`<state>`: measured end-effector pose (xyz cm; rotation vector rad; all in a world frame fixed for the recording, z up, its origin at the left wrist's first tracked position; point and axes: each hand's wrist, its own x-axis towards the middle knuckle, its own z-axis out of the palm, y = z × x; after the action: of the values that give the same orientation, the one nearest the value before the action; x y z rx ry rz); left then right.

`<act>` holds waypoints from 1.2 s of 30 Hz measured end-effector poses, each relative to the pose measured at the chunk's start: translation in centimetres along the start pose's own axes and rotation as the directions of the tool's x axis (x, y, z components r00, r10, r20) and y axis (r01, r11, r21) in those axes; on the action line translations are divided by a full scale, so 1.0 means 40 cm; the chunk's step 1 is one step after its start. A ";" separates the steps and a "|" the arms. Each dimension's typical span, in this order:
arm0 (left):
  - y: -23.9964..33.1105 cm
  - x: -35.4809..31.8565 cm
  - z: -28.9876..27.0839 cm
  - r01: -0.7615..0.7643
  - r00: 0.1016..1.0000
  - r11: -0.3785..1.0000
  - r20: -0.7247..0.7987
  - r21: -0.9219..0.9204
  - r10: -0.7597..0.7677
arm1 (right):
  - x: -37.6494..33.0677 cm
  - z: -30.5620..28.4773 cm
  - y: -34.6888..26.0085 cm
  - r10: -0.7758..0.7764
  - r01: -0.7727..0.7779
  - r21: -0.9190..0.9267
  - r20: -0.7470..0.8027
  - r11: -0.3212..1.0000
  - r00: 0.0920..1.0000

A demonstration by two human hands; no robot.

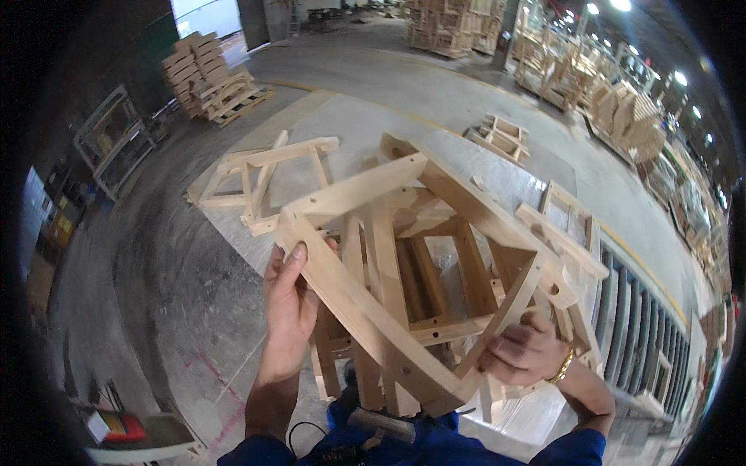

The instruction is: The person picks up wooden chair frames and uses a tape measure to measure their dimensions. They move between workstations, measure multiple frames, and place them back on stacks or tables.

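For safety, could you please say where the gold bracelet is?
The gold bracelet is lower right in the head view, worn just behind the right hand.

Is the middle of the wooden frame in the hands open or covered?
Open: through the wooden frame, lower wooden pieces are visible.

A frame (359,303) spans between my left hand (291,303) and right hand (527,353). Beyond it, leftward, a second frame (266,177) lies on the table (365,116). A roller conveyor (639,311) lies far right; a stack (214,81) stands at back left.
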<state>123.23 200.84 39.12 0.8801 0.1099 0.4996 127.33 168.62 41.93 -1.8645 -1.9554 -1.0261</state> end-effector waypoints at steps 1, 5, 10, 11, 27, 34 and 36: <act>0.009 0.014 0.006 -0.021 0.999 1.000 0.039 0.010 0.020 | 0.007 -0.003 -0.003 0.052 -0.052 -0.008 -0.001 0.999 0.999; 0.053 0.098 0.054 -0.030 0.995 0.999 0.100 -0.020 0.032 | 0.013 -0.039 0.010 0.300 -0.287 -0.115 0.110 0.951 0.948; 0.088 0.263 0.211 0.067 0.887 0.997 0.460 -0.035 -0.044 | -0.017 -0.079 0.064 0.696 -0.773 -0.187 -0.345 0.606 0.629; 0.097 0.286 0.236 0.009 0.839 1.000 0.544 0.013 -0.015 | -0.019 -0.080 0.098 0.758 -0.821 0.022 -0.400 0.570 0.515; -0.140 0.008 0.007 -0.630 0.665 0.562 0.746 0.536 0.034 | -0.199 -0.120 0.420 0.975 -0.656 0.731 -0.222 0.187 0.032; -0.188 -0.026 -0.015 -0.709 0.636 0.459 0.766 0.535 0.089 | -0.203 -0.054 0.442 0.964 -0.608 0.781 -0.247 0.140 -0.095; -0.197 -0.031 -0.011 -0.705 0.639 0.472 0.763 0.530 0.097 | -0.223 -0.066 0.447 0.962 -0.666 0.742 -0.233 0.080 -0.144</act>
<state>124.95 196.40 32.73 2.0121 -0.6314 0.6009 144.87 158.87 43.91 -1.5150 -0.0508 -0.5742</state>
